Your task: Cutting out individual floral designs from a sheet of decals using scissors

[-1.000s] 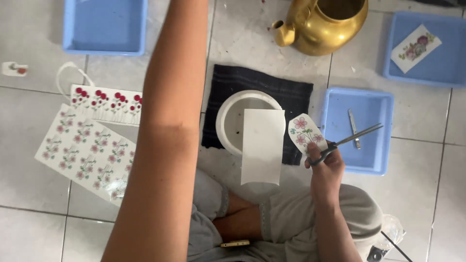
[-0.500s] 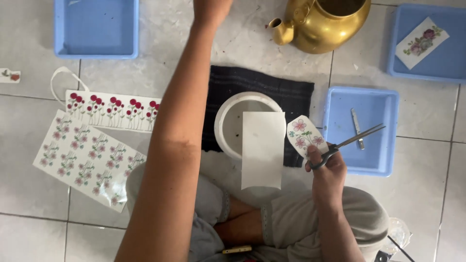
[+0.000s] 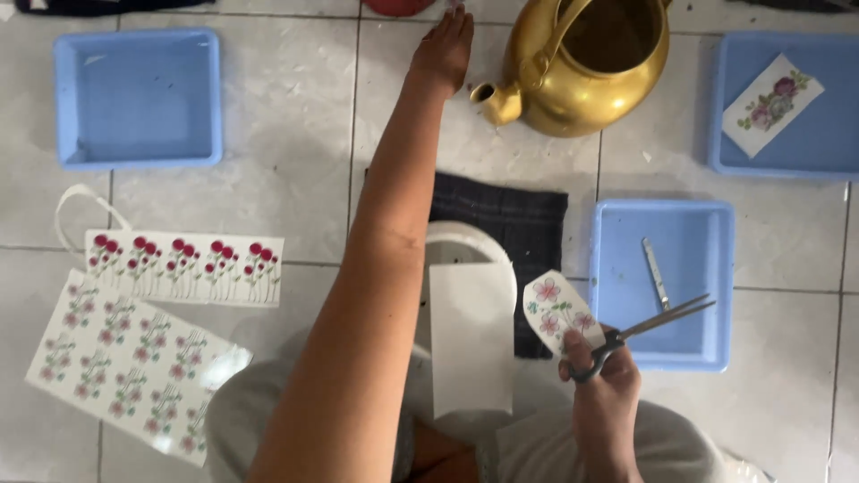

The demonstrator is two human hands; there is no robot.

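Right hand [image 3: 601, 386]: closed through the loops of the scissors [image 3: 646, 327], thumb and fingers also pinching the floral cutout [image 3: 557, 313] against the handles. Blades slightly parted, tips pointing over the near blue tray [image 3: 707, 295], which lies just right of the white bowl [image 3: 472, 250].

Left hand [image 3: 445, 46]: arm stretched far forward past the bowl, fingers extended and flat, holding nothing visible; fingertips at the top frame edge near a red object [image 3: 398, 5], just left of the brass kettle [image 3: 586, 63].

Bowl as landmark: sits on a dark cloth [image 3: 528, 219] on the tiled floor. A plain white sheet [image 3: 472, 335] lies across its near rim. Inside the near tray, a thin metal tool [image 3: 655, 273]. Beyond and right of the bowl, a second blue tray [image 3: 832, 156] holding a rose decal [image 3: 771, 103]. Far left, an empty-looking blue tray [image 3: 139, 97]; nearer left, a strip of red-flower decals [image 3: 183, 266] and a larger pink-flower sheet [image 3: 134, 367].

Handling, judged: cutout is thin, light, limp paper or film; likely creases or tears if pinched hard. Best held at its bare margin. Scissors rigid, sharp at tips.

Clearance: bare tile between the bowl and the left sheets; kettle spout crowds the left forearm's path.
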